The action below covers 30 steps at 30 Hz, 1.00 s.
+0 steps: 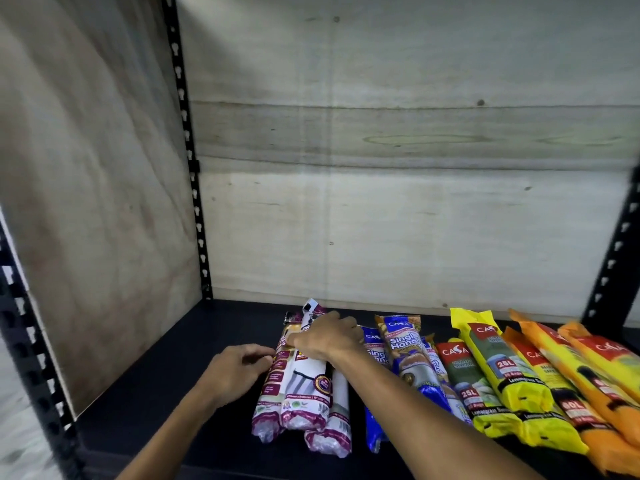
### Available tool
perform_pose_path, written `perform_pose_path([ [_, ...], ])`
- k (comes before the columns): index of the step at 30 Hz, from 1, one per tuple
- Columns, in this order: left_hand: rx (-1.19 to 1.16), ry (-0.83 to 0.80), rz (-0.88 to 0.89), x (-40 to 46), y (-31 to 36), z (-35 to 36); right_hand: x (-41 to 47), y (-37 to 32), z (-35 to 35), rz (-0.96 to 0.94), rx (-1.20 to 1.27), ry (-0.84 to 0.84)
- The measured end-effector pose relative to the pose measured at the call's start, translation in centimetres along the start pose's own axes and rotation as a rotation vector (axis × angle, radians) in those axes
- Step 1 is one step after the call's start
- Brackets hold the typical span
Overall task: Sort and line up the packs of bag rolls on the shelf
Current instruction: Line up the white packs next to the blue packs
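Plywood backs a dark shelf [166, 368]. At its left, the left hand [235, 372] touches the side of the white-and-maroon packs [298, 393], fingers curled; whether it grips I can't tell. The right hand [325, 337] lies clasped over them. Blue packs [405, 351], then yellow packs [498, 375] and orange packs [588, 375] lie beside.

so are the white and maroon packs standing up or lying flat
Lying flat. The white and maroon packs rest lengthwise on the dark shelf, one stacked on the others, with the right hand on top.
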State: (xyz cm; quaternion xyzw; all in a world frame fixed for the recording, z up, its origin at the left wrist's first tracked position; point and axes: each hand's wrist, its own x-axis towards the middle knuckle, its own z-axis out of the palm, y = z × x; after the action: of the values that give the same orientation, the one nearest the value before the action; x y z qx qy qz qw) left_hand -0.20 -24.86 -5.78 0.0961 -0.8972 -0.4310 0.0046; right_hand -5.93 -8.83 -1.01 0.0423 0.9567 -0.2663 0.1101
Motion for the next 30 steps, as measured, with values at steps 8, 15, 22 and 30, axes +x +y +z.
perform_pose_path([
  [8,0.566,0.088,0.090,-0.1,-4.1,-0.5,0.7,-0.2,0.9,-0.055,-0.099,0.034],
  [15,0.575,0.115,0.108,0.4,-4.5,-0.1,0.2,0.8,-0.5,-0.188,0.083,0.031],
  [22,0.583,0.104,0.090,0.3,-4.5,-0.2,-0.1,0.0,-0.8,-0.074,0.720,-0.186],
  [30,0.580,0.107,0.088,0.3,-4.4,-0.3,1.1,0.7,0.7,-0.119,0.582,0.017],
])
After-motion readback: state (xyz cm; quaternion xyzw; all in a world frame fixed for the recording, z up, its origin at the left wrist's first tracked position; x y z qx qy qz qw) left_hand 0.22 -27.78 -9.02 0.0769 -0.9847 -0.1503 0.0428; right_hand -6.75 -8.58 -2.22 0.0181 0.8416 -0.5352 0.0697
